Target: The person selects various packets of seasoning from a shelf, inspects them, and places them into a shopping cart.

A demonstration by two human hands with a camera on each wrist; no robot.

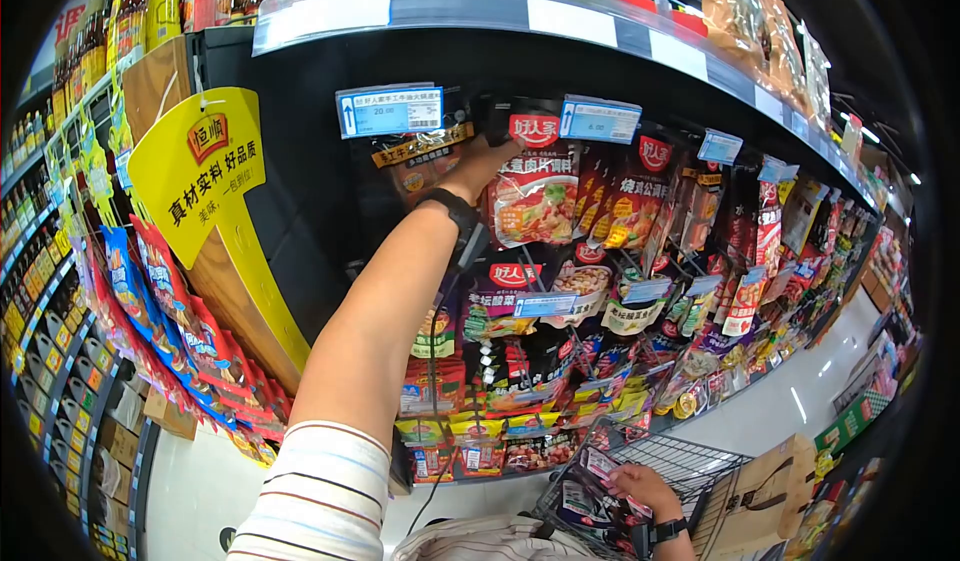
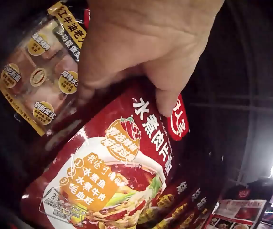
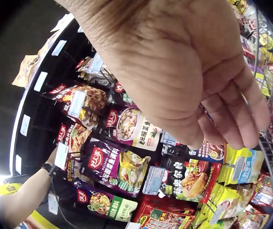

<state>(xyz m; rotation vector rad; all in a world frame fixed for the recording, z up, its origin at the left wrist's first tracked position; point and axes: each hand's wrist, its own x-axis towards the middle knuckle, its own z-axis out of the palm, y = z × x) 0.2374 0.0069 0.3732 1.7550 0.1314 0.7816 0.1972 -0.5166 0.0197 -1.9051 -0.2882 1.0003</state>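
My left hand (image 1: 482,169) reaches into the upper row of the shelf and pinches the top of a red seasoning packet (image 1: 535,201). In the left wrist view, the thumb (image 2: 167,100) lies against the packet's front beside its logo, with other fingers partly hidden at the far side. A clear-fronted hotpot base packet (image 2: 43,71) hangs just beside that hand. Low over the wire shopping cart (image 1: 690,466), my right hand (image 1: 640,486) is next to dark packets (image 1: 585,496). The right wrist view shows its palm facing the camera, fingers loosely bent, no packet in the palm.
Rows of hanging seasoning packets (image 1: 505,296) fill the rack, with price tags (image 1: 600,119) sticking out on hooks. A shelf edge (image 1: 450,19) runs overhead. On the left stands a yellow sign (image 1: 210,161). A brown paper bag (image 1: 765,496) is by the cart.
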